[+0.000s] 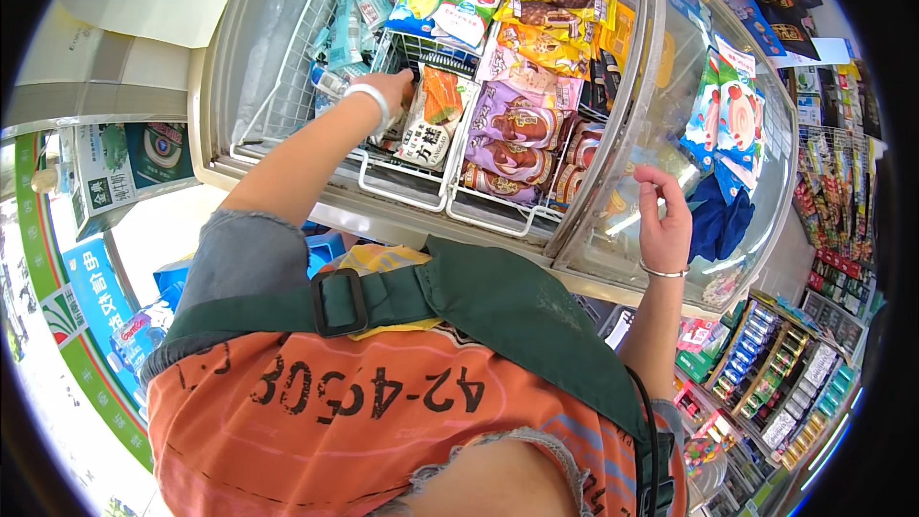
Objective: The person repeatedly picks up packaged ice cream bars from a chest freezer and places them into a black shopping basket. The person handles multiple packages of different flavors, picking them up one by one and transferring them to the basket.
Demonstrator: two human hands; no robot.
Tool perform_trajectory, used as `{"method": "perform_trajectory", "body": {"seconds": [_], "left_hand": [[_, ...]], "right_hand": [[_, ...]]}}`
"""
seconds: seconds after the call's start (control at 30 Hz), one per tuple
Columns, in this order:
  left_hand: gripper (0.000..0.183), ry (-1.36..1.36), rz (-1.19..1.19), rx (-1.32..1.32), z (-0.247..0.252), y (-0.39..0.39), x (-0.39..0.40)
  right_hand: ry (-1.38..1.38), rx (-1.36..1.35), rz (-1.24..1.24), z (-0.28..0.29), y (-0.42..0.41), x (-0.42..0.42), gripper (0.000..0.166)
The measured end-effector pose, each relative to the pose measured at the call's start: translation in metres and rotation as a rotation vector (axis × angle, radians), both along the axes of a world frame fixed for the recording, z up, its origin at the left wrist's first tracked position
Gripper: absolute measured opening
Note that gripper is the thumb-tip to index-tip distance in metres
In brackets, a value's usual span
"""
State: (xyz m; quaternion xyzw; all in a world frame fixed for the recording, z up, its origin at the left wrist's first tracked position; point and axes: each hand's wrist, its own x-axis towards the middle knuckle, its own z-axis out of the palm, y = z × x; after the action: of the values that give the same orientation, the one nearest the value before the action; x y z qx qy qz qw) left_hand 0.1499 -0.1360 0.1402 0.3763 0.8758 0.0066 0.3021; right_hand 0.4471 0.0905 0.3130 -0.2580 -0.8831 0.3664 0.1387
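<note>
My left hand (388, 92), with a white band at the wrist, reaches down into a wire basket (411, 202) in a chest freezer. Its fingertips are beside an ice-cream pack with an orange picture (438, 104); whether they grip anything is hidden. To the left lie pale blue wrapped ice creams (346, 29). Purple ice-cream packs (518, 126) fill part of the neighbouring basket, below yellow packs (549, 11). Loosely curled and holding nothing, my right hand (664, 222), with a metal bangle, hovers over the freezer's curved glass lid (619, 219).
On the glass lid lie blue-and-green ice-cream bags (726, 111) and a dark blue crumpled cloth or glove (720, 219). Shelves of small packaged goods (775, 373) stand at the right. The freezer's front rim (344, 219) runs close before my body. A milk carton box (100, 172) is at the left.
</note>
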Motion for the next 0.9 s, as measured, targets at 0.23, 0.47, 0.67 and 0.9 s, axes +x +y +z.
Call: {"method": "perform_trajectory", "body": {"seconds": [0.23,0.47,0.67,0.9], "left_hand": [[0.040,-0.207,0.336,-0.236,-0.077,0.030,-0.012],[0.050,0.085,-0.261,-0.397,-0.156,0.024,-0.005],[0.057,0.232,-0.547,-0.584,-0.094,0.026,0.009],[0.042,-0.007,-0.453,-0.544,-0.115,0.023,0.013]], "right_hand": [[0.000,-0.019,-0.035,-0.001,0.000,0.006,0.013],[-0.035,-0.062,-0.074,-0.007,0.001,0.008,0.013],[-0.043,-0.051,-0.060,-0.001,0.007,0.002,0.013],[-0.055,-0.101,-0.046,-0.018,0.010,0.000,0.015]]}}
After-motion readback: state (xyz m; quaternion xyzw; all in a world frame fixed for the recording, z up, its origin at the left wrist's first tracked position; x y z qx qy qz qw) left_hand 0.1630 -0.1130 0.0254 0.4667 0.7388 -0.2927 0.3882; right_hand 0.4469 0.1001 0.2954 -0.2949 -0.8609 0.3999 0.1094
